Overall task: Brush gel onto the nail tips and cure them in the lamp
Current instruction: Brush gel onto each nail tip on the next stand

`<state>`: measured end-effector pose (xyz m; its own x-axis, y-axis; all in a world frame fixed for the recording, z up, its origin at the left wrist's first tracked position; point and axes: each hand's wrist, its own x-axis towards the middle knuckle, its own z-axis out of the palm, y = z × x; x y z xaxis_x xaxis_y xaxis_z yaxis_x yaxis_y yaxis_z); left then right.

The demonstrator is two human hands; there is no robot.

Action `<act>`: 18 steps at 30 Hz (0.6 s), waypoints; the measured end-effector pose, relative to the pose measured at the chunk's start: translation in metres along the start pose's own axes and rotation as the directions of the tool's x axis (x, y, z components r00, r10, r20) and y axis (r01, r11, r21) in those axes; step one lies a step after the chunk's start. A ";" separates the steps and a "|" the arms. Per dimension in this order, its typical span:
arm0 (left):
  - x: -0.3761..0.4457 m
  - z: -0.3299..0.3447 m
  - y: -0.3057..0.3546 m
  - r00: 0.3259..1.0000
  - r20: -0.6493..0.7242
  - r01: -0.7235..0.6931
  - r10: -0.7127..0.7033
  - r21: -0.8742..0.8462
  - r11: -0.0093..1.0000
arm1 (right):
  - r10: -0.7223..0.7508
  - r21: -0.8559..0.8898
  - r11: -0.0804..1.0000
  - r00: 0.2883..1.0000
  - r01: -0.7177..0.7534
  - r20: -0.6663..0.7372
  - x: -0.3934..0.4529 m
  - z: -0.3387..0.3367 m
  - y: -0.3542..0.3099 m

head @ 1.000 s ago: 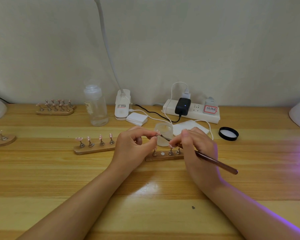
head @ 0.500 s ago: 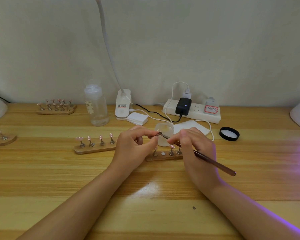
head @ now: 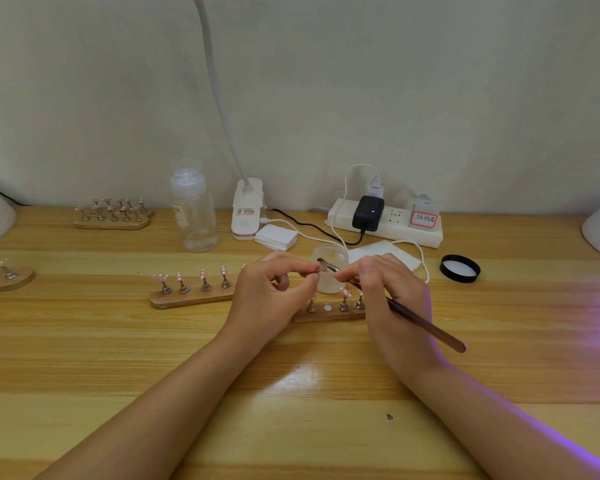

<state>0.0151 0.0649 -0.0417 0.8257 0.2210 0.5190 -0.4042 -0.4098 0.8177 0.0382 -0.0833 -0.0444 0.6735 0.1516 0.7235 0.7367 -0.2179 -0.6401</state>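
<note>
Wood surface (head: 291,427) nearest, bare between the forearms. Left hand (head: 271,296) pinches a nail tip (head: 321,268) on its small stand; right hand (head: 385,292) pinches the brush (head: 426,322) near its ferrule, bristles at the tip. Tip looks light, stiff, slick when gelled: hold by the stand, not the face. Wooden holder (head: 329,315) sits under the hands, gel jar (head: 329,268) just behind. Purple glow at right edge; lamp itself not visible. Open room right, cords behind.

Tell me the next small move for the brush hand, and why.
Probably draw the brush along the nail tip pinched in the left hand: the right hand already holds its bristles at that tip, over the gel jar.
</note>
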 end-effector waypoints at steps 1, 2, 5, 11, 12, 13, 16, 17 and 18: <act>0.000 0.000 0.000 1.000 0.001 0.003 -0.003 -0.004 1.000 | 0.002 0.003 1.000 1.000 -0.002 0.002 0.000 0.000 0.000; 0.000 0.000 0.000 1.000 0.003 0.006 -0.006 -0.005 1.000 | 0.007 0.006 1.000 1.000 -0.007 0.003 0.000 0.000 0.000; 0.000 0.000 0.002 1.000 0.008 0.000 0.000 0.002 1.000 | 0.013 0.022 1.000 1.000 -0.013 -0.014 0.000 -0.001 0.000; -0.001 -0.001 0.003 1.000 0.004 -0.001 0.001 0.005 1.000 | 0.002 0.062 0.998 0.997 0.003 -0.078 -0.002 -0.004 0.001; -0.001 -0.001 0.003 1.000 0.003 0.001 -0.001 0.000 1.000 | 0.003 0.073 0.997 0.997 0.003 -0.080 -0.002 -0.004 0.001; -0.001 -0.001 0.003 1.000 0.000 0.001 -0.001 -0.002 1.000 | -0.002 0.074 0.997 0.997 0.008 -0.077 -0.002 -0.004 0.000; 0.001 0.000 0.003 1.000 -0.001 -0.008 0.008 -0.001 1.000 | -0.021 0.039 0.999 0.999 0.023 -0.045 0.000 -0.003 -0.001; 0.001 0.000 0.003 1.000 -0.001 -0.010 0.010 -0.003 1.000 | -0.016 0.032 0.999 0.999 0.017 -0.035 0.001 -0.001 -0.001; 0.001 0.000 0.002 1.000 -0.001 -0.013 0.013 -0.005 1.000 | -0.003 0.029 1.000 1.000 0.004 -0.023 0.001 -0.001 -0.001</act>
<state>0.0148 0.0640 -0.0393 0.8201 0.2163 0.5298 -0.4171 -0.4079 0.8122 0.0379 -0.0838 -0.0427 0.6694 0.1297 0.7315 0.7409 -0.1897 -0.6443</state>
